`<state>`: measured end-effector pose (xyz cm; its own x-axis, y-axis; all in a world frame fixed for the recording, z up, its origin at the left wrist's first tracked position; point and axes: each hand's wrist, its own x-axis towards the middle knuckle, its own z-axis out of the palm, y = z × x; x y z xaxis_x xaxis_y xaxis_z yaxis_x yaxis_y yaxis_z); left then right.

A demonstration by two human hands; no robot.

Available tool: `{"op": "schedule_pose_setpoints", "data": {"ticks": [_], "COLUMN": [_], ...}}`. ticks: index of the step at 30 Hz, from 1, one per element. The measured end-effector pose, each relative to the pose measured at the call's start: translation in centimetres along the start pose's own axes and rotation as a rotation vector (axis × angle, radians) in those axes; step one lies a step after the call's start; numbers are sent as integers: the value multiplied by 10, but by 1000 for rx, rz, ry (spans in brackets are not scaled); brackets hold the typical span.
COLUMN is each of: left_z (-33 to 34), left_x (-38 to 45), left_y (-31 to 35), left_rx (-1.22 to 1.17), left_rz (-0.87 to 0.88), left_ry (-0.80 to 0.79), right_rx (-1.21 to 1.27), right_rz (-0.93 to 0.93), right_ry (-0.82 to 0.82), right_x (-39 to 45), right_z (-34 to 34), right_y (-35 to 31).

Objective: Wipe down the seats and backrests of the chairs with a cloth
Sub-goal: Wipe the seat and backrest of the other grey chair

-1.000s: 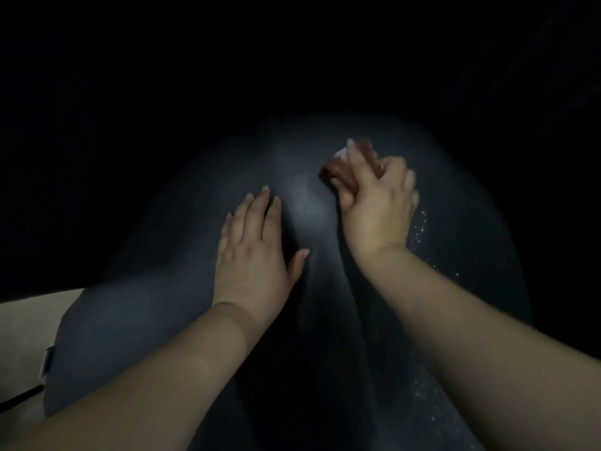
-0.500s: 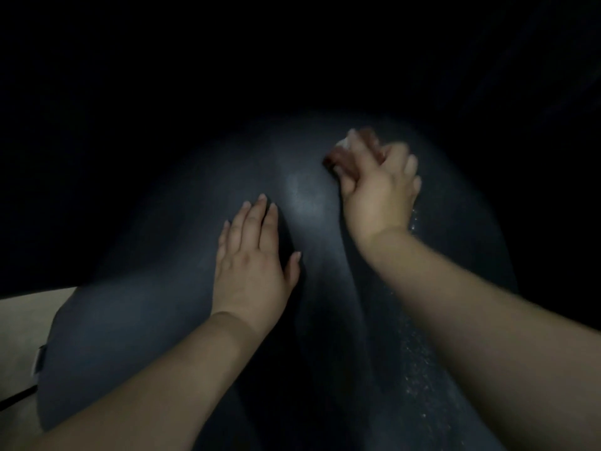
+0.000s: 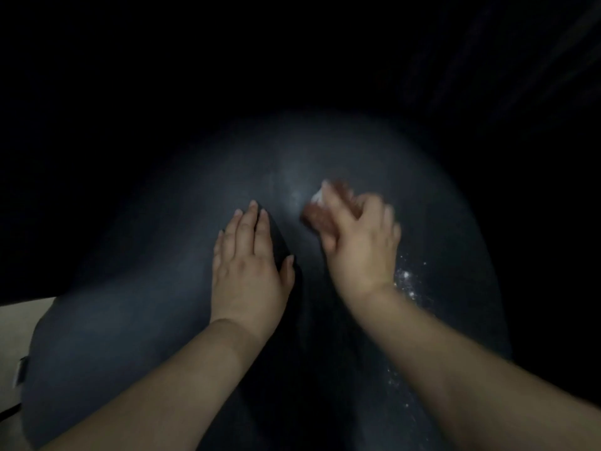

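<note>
Frame centre — left hand (image 3: 248,275) flat, fingers straight, on dark blue-grey curved chair surface (image 3: 136,320); right hand (image 3: 359,242) grips bunched reddish-brown and white cloth (image 3: 320,206) against it — blurred.

head view, looking down, close above chair (image 3: 130,320)

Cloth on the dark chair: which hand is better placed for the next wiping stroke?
Right. The right hand already grips the cloth against the chair, beside glinting specks. The left hand lies flat and holds nothing, likely just bracing.
</note>
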<state>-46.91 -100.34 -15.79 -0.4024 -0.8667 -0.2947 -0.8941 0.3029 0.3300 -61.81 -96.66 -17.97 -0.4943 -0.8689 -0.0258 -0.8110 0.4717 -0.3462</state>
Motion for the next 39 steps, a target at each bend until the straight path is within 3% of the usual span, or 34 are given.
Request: {"op": "schedule_pose_setpoints", "data": {"ticks": [2, 5, 11, 15, 18, 24, 31, 36, 39], "left_z": [0, 2, 10, 12, 12, 15, 23, 29, 34], "left_x": [0, -1, 2, 2, 1, -1, -14, -20, -23], "left_y": [3, 7, 16, 22, 23, 27, 42, 45, 49], "left_rx": [4, 26, 23, 24, 38, 38, 26, 23, 21], "left_rz": [11, 37, 36, 31, 56, 69, 122, 141, 121], "left_ry": [-14, -29, -8, -12, -28, -12, -28, -13, 5], "right_rx": [-11, -34, 32, 8, -52, -10, -11, 89, 84], "right_rz": [-112, -213, 96, -76, -215, 153, -163, 182, 123], "right_ry": [-50, -86, 49, -43, -100, 63, -89, 58, 62], "right_x": [-27, -2, 54, -8, -4, 60, -28, -7, -38], "right_z": [-4, -12, -15, -16, -24, -30, -47, -51, -45], "right_y": [2, 23, 59, 46, 55, 97, 120, 159, 141]}}
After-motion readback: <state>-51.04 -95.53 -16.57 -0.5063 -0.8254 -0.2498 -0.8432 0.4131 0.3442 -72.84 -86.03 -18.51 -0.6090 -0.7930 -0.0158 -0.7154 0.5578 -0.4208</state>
